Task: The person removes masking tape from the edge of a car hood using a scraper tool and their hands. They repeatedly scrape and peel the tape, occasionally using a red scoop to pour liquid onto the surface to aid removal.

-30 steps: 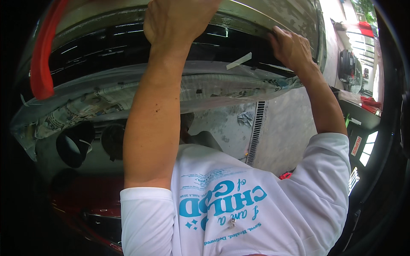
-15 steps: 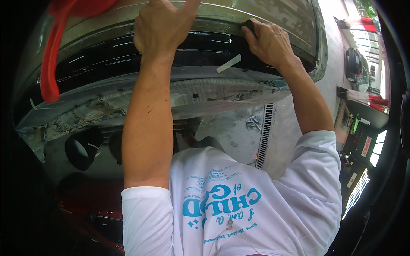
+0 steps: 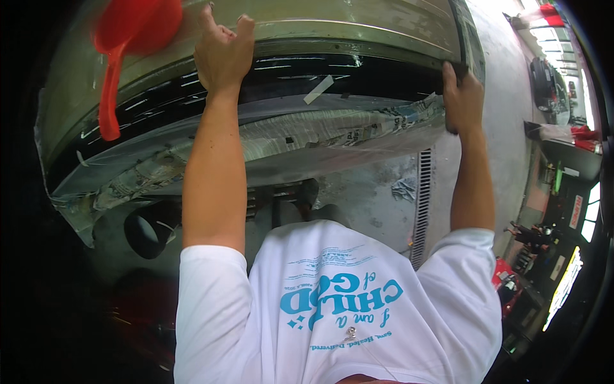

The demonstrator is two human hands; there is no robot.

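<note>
A wet, dull olive car body panel (image 3: 307,40) spreads across the top, with a glossy black strip (image 3: 281,70) along its near side. My left hand (image 3: 224,57) rests over the panel, index finger stretched and thumb apart, holding nothing that shows. At the panel's right end, my right hand (image 3: 465,99) is closed on a small dark block (image 3: 455,68), most of it hidden by the fingers. To the left of my left hand, a red plastic dipper (image 3: 137,29) lies on the panel, its handle reaching over the black strip.
Newspaper (image 3: 288,132) and clear plastic sheeting (image 3: 281,168) hang along the panel's near edge. A pale tape strip (image 3: 318,89) sticks to the black strip. Below are a floor drain grate (image 3: 422,198) and a crumpled cloth (image 3: 403,188). A dark car (image 3: 545,83) stands far right.
My right hand has moved right with the dark block, to the panel's end. The view has shifted, so more of the red dipper shows. My left hand stays over the panel.
</note>
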